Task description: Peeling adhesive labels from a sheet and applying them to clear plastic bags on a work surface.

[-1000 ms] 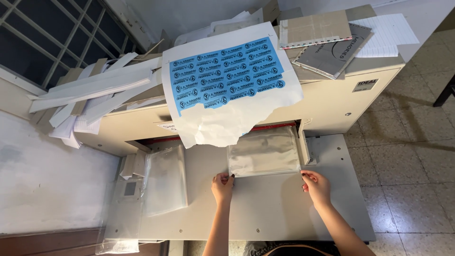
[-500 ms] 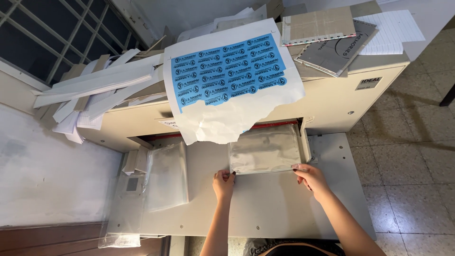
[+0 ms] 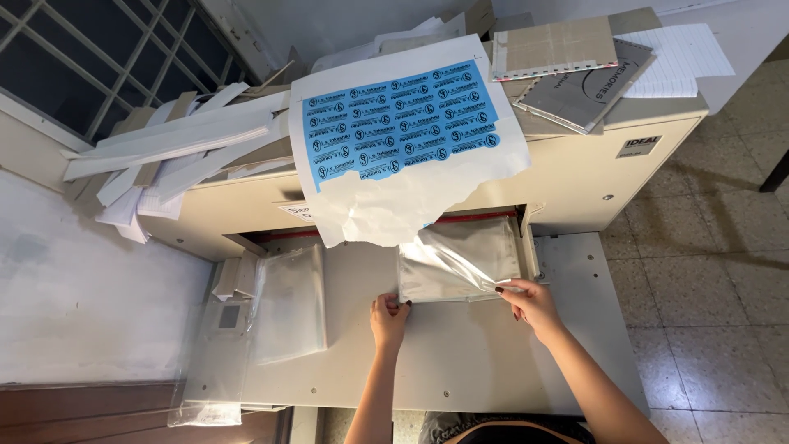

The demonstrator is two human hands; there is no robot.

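A stack of clear plastic sleeves [image 3: 460, 259] lies on the cream bed of a paper cutter [image 3: 460, 362], pushed against the machine's opening and its right side guide. My left hand [image 3: 389, 318] pinches the stack's near left corner. My right hand [image 3: 532, 304] grips the near right corner, and the top sleeve is lifted and creased there. A torn white sheet with blue printed labels [image 3: 403, 123] hangs over the machine's front, covering the stack's far edge.
Another pile of clear sleeves [image 3: 288, 304] lies on the bed's left side, with more plastic [image 3: 205, 378] hanging off the left edge. Cut paper strips [image 3: 173, 148] and notebooks [image 3: 583, 70] sit on top of the machine. Tiled floor lies to the right.
My right hand moved in from the bed's right side to the stack's near right corner and took hold of it. My left hand stayed at the left corner.
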